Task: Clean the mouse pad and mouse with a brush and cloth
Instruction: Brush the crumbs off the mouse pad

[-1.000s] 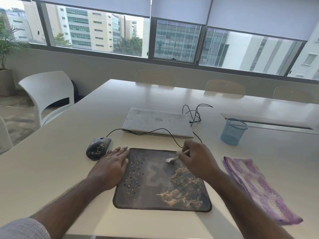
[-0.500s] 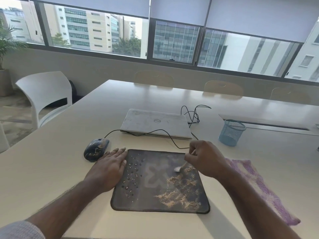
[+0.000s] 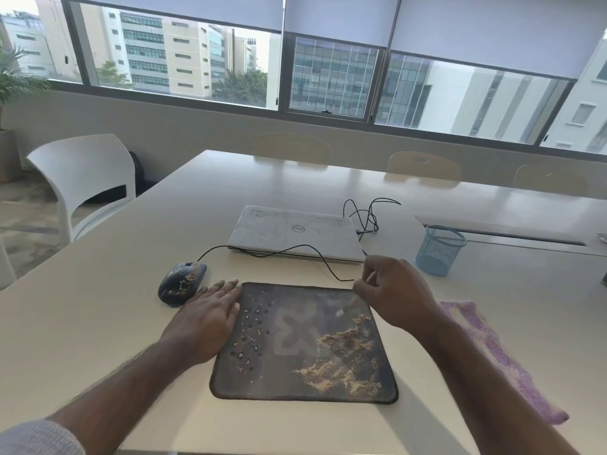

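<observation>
Your right hand [image 3: 394, 290] sits at the far right corner of the mouse pad [image 3: 295, 372], fingers curled around a thin brush [image 3: 368, 278]. Only a pale sliver of the handle shows between thumb and fingers, and a blurred pale bit over the pad just below the hand may be the bristle end; too smeared to be sure.

Your left hand [image 3: 207, 320] lies flat with straight fingers, holding nothing, pressing the pad's left edge with fingertips pointing away from you.

The key relation: the sandy crumb pile [image 3: 341, 353] lies on the right half of the pad, toward you and slightly left of the right hand. So the right hand is the nearer one, and the stroke probably has to run back toward your body across that pile. The darker flecks [image 3: 253, 330] sit in a strip on the left half, just beside the left hand, farther from the brush.

The pad lies with its long axis left to right, square to you, on the table [image 3: 98, 307].

The mouse [image 3: 181, 283], also dusted with crumbs, sits off the pad just beyond its far left corner, touching or nearly touching the left hand; its cable runs to the closed laptop [image 3: 295, 233].

The purple cloth [image 3: 492, 356] lies to the right of the pad, partly hidden under your right forearm, unused. Brushing looks barely under way.
</observation>
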Demonstrator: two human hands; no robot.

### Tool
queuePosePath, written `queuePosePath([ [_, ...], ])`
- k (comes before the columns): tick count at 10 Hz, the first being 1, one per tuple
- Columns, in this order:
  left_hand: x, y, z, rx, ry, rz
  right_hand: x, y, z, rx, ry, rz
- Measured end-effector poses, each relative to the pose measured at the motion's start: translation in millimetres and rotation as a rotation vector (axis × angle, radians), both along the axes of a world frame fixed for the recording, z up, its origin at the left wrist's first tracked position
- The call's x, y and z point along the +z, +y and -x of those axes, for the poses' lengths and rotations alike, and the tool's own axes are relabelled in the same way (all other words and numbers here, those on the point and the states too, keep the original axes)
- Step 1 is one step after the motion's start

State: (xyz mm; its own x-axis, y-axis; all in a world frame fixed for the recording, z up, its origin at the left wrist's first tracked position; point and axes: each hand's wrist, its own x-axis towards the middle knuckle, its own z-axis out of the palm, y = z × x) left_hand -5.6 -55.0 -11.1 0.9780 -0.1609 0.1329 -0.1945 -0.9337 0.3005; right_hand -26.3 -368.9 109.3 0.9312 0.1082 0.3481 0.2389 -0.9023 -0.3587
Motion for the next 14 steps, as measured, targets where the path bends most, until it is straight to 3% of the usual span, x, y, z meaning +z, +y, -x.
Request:
queuePosePath([
  [3,0.3,-0.9,-0.2,0.004,0.003,-0.007,-9.1,-5.8,-3.2,-0.012,0.086,0.023],
  [5,0.9,-0.8,0.0,0.006,0.0,-0.009,-10.7,-4.7,-6.3,-0.02,-0.002,-0.058],
  [7,2.3,-1.6,0.7,0.003,-0.002,0.0,-8.9,-14.3,-4.0,-0.033,0.083,0.02],
  [8,3.1,-1.5,1.4,0.002,-0.008,-0.004,-3.9,-17.8,-7.6,-0.009,0.037,-0.104],
  [10,3.9,-1.9,2.1,0.003,-0.005,0.015,-19.4,-19.2,-4.5,-0.027,0.069,-0.005],
  [11,2.9,-2.1,1.7,0.008,-0.015,0.001,-10.8,-28.6,-7.7,-0.034,0.1,-0.107],
  [12,1.8,-1.5,0.1,0.016,-0.025,0.005,-12.7,-30.1,-8.4,-0.061,-0.007,-0.185],
  [14,1.4,-1.1,0.2,0.016,-0.021,-0.003,-25.0,-35.8,-3.3,-0.114,0.078,-0.089],
])
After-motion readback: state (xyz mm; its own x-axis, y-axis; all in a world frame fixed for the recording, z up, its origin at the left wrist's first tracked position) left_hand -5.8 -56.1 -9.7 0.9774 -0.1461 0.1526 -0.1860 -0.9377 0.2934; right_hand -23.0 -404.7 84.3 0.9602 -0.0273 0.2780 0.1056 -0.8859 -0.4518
